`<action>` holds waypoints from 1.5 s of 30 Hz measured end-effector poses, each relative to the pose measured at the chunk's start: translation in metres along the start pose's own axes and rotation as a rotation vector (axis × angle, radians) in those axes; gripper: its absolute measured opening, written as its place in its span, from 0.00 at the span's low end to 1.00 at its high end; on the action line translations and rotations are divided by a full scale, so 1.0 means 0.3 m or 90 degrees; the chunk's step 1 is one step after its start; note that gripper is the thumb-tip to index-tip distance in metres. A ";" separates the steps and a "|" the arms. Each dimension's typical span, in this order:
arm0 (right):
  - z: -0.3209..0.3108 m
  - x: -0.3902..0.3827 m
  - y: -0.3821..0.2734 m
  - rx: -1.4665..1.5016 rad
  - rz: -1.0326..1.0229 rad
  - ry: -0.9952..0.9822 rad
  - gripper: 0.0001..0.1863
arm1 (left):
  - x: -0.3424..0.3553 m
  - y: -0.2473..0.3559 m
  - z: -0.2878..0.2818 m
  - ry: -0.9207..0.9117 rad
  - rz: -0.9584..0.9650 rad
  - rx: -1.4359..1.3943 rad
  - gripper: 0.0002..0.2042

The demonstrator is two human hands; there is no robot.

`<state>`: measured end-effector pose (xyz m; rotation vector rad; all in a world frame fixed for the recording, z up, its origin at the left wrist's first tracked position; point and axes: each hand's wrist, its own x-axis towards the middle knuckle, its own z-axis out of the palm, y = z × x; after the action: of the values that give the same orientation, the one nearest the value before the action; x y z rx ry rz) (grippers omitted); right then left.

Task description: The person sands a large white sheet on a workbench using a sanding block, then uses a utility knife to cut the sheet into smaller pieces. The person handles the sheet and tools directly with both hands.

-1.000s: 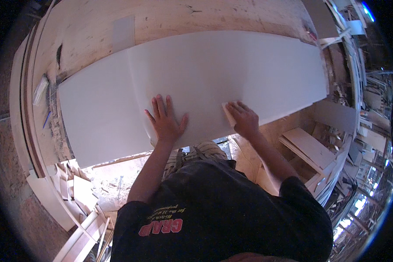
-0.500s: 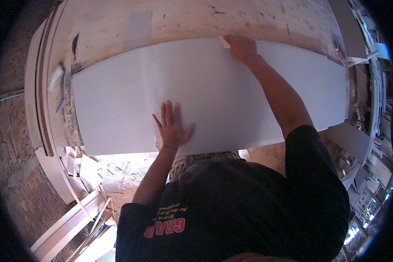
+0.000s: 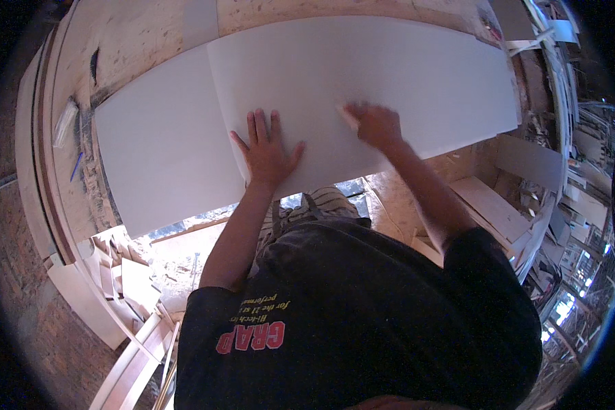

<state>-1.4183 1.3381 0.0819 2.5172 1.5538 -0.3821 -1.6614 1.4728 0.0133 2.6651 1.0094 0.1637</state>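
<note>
A long white sheet [image 3: 157, 157] lies across a wooden worktable [image 3: 130, 48], with a faint vertical crease left of its middle. My left hand [image 3: 266, 150] rests palm down on the sheet just right of that crease, fingers spread. My right hand [image 3: 375, 126], closed round a small pale flat block [image 3: 345, 113], is on the sheet to the right of the left one, somewhat blurred by motion. At the table's left side lie a pale bundle [image 3: 66, 123] and a thin blue stick [image 3: 76, 166], possibly a pen.
Board offcuts [image 3: 133, 287] stand at lower left, beside long strips along the table's left side. More boards [image 3: 488, 205] are below the sheet's right end, with stacked scrap wood [image 3: 587, 198] farther right. A brick-like surface [image 3: 34, 287] is at the far left.
My right hand went up to the sheet's far edge half a second ago and has since come back toward the middle. My left hand stays spread on the sheet as the view shifts.
</note>
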 end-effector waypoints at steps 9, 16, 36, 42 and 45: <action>0.128 -0.634 -0.218 0.159 0.001 0.017 0.28 | -0.035 -0.167 -0.125 -0.171 0.027 0.005 0.52; 0.121 -0.358 -0.203 0.086 -0.081 0.216 0.29 | -0.005 -0.175 -0.199 -0.236 0.010 0.016 0.57; -0.200 0.841 -0.132 -0.001 -0.013 0.102 0.25 | 0.033 -0.065 -0.199 -0.194 -0.003 0.116 0.38; -0.099 0.590 -0.174 0.047 0.014 0.115 0.24 | 0.025 -0.115 -0.241 -0.297 0.019 0.114 0.63; -0.119 0.357 -0.271 0.014 0.005 0.002 0.22 | -0.002 -0.156 -0.227 -0.261 0.046 0.097 0.62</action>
<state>-1.4406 1.4753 0.0840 2.5411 1.5485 -0.3979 -1.7053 1.5212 0.0640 2.7069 0.8191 -0.4455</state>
